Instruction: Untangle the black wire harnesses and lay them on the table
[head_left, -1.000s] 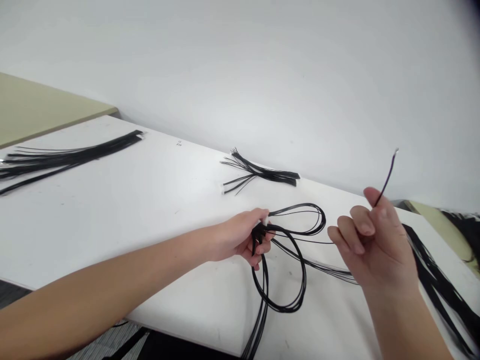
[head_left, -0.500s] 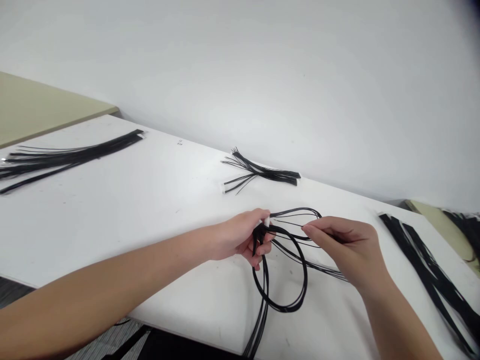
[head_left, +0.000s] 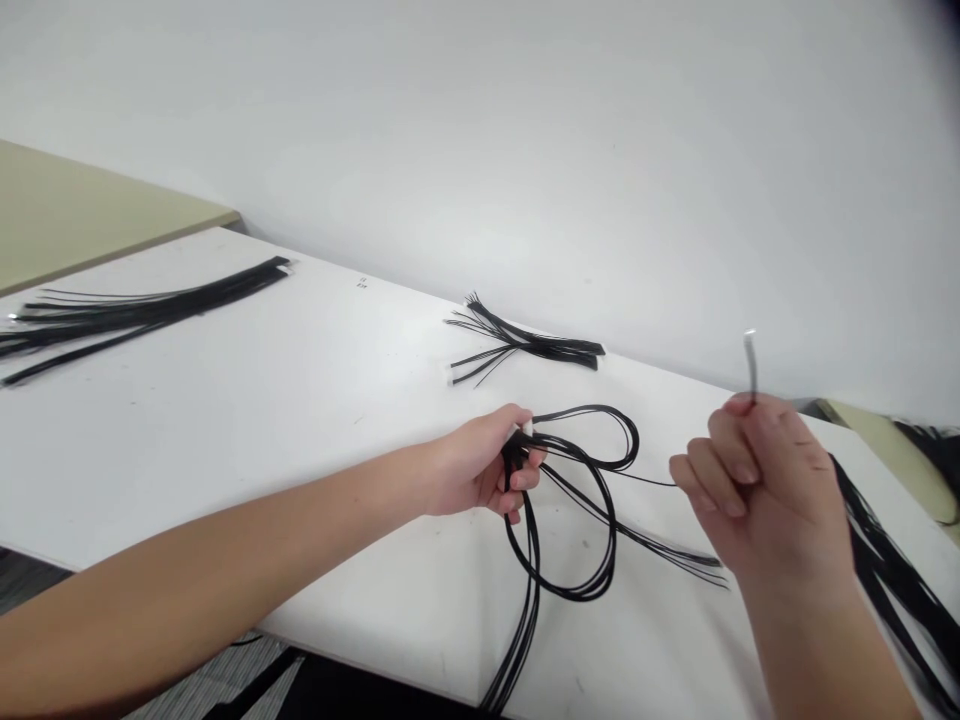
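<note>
My left hand (head_left: 487,465) is closed around white connectors where thin black wires meet. From it the black wire harness (head_left: 609,530) loops out in rings, with loose tails trailing right over the white table and down past its front edge. My right hand (head_left: 765,480) is raised to the right, fingers curled. A short dark wire end (head_left: 752,368) with a pale tip stands up from its pinch. One thin wire runs from the harness to the curled fingers; whether it is the same wire is hidden in the hand.
On the white table (head_left: 337,370) a black wire bundle (head_left: 559,348) lies near the wall, another bundle (head_left: 165,305) at the left, and more bundles (head_left: 892,570) at the right, partly behind my right arm. A yellowish board (head_left: 97,210) borders the table's far left.
My right hand has moved right and turned upward, pulling a wire away from the harness, so a wire end now sticks up from its fingers. My left hand stays nearly still.
</note>
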